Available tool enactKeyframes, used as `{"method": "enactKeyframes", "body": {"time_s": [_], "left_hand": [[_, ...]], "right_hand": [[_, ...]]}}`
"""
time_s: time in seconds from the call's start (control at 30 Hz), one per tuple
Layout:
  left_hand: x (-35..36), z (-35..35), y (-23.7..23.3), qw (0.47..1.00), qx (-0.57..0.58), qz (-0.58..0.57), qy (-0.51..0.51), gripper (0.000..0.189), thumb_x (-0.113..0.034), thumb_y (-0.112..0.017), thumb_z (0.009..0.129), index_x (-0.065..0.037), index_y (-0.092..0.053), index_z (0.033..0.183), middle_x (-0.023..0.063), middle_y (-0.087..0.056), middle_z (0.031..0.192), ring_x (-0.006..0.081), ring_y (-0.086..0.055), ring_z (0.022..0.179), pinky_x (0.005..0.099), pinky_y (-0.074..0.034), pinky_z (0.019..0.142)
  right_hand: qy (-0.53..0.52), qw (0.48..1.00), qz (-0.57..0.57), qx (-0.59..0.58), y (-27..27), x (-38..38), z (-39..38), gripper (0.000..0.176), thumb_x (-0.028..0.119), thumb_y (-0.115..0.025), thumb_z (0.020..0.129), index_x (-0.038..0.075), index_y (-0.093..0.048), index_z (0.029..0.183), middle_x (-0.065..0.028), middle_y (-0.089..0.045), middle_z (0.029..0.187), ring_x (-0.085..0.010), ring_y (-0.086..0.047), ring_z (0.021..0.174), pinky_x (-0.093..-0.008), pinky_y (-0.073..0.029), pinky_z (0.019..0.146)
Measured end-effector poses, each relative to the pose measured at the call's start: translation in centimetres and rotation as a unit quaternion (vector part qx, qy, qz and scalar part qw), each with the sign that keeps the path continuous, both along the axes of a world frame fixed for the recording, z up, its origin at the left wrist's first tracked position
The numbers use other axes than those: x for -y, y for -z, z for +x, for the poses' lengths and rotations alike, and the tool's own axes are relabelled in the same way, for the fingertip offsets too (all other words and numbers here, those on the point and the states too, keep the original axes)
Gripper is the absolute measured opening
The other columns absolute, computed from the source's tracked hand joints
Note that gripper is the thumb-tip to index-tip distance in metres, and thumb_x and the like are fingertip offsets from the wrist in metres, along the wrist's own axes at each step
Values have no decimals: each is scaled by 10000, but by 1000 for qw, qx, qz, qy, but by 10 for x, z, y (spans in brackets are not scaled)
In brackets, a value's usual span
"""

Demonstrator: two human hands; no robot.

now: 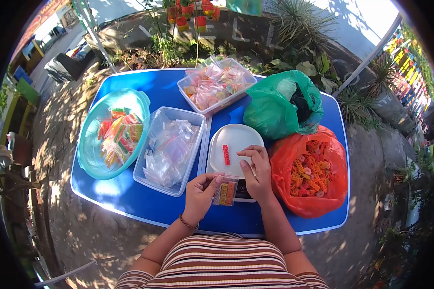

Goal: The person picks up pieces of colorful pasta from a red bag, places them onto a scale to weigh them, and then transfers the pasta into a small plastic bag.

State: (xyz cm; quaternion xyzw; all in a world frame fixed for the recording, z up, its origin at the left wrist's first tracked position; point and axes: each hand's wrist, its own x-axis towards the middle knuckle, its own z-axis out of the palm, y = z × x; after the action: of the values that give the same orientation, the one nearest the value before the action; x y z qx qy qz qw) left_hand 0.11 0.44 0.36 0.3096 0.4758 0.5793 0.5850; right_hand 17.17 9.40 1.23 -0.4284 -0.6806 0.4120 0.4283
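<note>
My left hand (201, 195) pinches the top edge of a small clear plastic bag (224, 191), which holds several ridged strips in orange, yellow and a darker color. Over the right side of a white kitchen scale (236, 135) is my right hand (258, 173), its fingers curved and apart from the thumb with nothing visible between them. One red ridged strip (226, 155) lies on the scale's plate, left of my right fingertips. The scale's dark display panel (243, 190) is partly covered by my right hand and the bag.
A clear tub (201, 120) of empty-looking plastic bags and a teal basket (83, 144) of filled bags stand left. Behind is another tub (250, 85) with filled bags. To the right are a green plastic bag (265, 113) and a red plastic bag (299, 204) holding orange-red pieces.
</note>
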Motion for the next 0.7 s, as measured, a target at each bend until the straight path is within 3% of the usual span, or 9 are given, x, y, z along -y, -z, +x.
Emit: {"method": "enactKeyframes", "body": {"time_s": [0.03, 0.13, 0.23, 0.33, 0.43, 0.53, 0.63, 0.7], "left_hand": [[0, 0, 1, 1000, 6, 5, -8, 265, -166, -664, 1020, 60, -686, 1157, 130, -758, 1052, 116, -708, 943, 251, -565, 853], [-1, -3, -2, 999, 45, -13, -13, 262, -160, -662, 1020, 62, -669, 1158, 144, -758, 1053, 127, -711, 967, 257, -558, 879], [-1, -3, 0, 1000, 18, -2, -9, 250, -138, -642, 1025, 56, -652, 1183, 163, -752, 1073, 153, -717, 982, 267, -562, 890], [-1, -3, 1, 1000, -14, 16, 0, 231, -113, -640, 1020, 53, -649, 1181, 173, -748, 1084, 164, -718, 991, 277, -569, 893], [-2, -6, 5, 1000, -3, 18, 4, 208, -102, -654, 1009, 53, -653, 1149, 170, -751, 1071, 163, -720, 985, 284, -574, 889], [-4, -5, 2, 1000, 8, 7, 7, 195, -97, -685, 991, 55, -660, 1111, 159, -757, 1045, 152, -725, 952, 271, -574, 866], [-4, -2, -1, 1000, -1, 9, -4, 196, -90, -722, 965, 55, -667, 1085, 147, -761, 1016, 143, -730, 912, 258, -581, 828], [-5, 0, -1, 1000, -14, 11, -8, 181, -79, -729, 956, 50, -666, 1066, 145, -761, 999, 142, -732, 900, 259, -584, 820]], "right_hand": [[1, 999, -39, 33, 1, -4, -2, 248, 159, -670, 930, 48, -710, 1149, -127, -594, 1207, -327, -540, 1151, -404, -459, 925], [33, 966, 169, 194, 9, -14, -17, 241, 85, -689, 895, 39, -713, 1131, -134, -611, 1143, -331, -590, 1025, -389, -504, 855], [59, 953, 171, 243, 4, -19, -34, 241, 76, -714, 865, 42, -721, 1104, -132, -616, 1127, -344, -579, 997, -427, -499, 870], [43, 957, 182, 220, 11, -24, -36, 249, 60, -718, 857, 36, -708, 1104, -129, -633, 1044, -336, -584, 963, -434, -501, 853], [-6, 977, 99, 187, 12, -26, -27, 238, 44, -711, 858, 37, -702, 1096, -124, -666, 983, -329, -595, 954, -434, -503, 840], [27, 993, 24, 110, 2, -21, -21, 213, 23, -697, 860, 30, -700, 1072, -124, -697, 954, -323, -610, 938, -421, -512, 810], [9, 991, 88, 98, -17, -19, -12, 232, 13, -696, 850, 30, -699, 1082, -130, -715, 976, -316, -633, 905, -410, -525, 777], [-17, 966, 204, 158, -12, -21, -10, 265, 1, -702, 847, 28, -696, 1111, -126, -715, 964, -316, -639, 853, -400, -534, 767]]}}
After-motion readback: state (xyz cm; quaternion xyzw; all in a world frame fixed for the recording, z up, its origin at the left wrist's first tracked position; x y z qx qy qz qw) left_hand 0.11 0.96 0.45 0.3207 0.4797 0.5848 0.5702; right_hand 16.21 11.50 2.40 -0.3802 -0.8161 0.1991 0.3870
